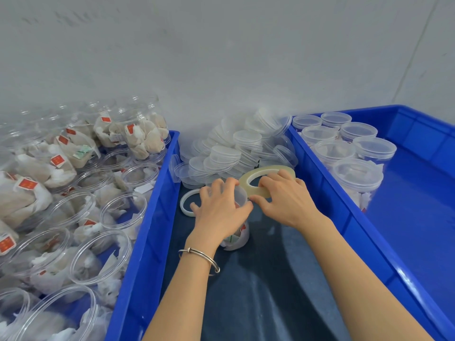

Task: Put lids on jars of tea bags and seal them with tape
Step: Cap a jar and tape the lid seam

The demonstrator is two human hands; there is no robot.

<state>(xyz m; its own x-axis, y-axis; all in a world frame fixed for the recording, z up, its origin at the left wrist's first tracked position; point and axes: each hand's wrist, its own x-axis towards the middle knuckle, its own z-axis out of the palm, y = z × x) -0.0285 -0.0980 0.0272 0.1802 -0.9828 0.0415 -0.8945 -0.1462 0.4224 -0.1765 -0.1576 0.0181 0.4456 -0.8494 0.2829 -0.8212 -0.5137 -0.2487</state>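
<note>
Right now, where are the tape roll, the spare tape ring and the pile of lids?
tape roll (pixel 248 180), head view, left band of the roll
spare tape ring (pixel 185 198), head view, left rim
pile of lids (pixel 225 153), head view, top lid

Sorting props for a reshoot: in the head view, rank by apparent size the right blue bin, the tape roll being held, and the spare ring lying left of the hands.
1. Right blue bin
2. Tape roll
3. Spare ring, partly hidden, so unsure against the roll.

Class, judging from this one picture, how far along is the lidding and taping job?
Done: lidded clear plastic jars in the right blue bin. In hand: left hand grips a lidded jar; right hand holds the clear tape roll. Left: many open jars.
</note>
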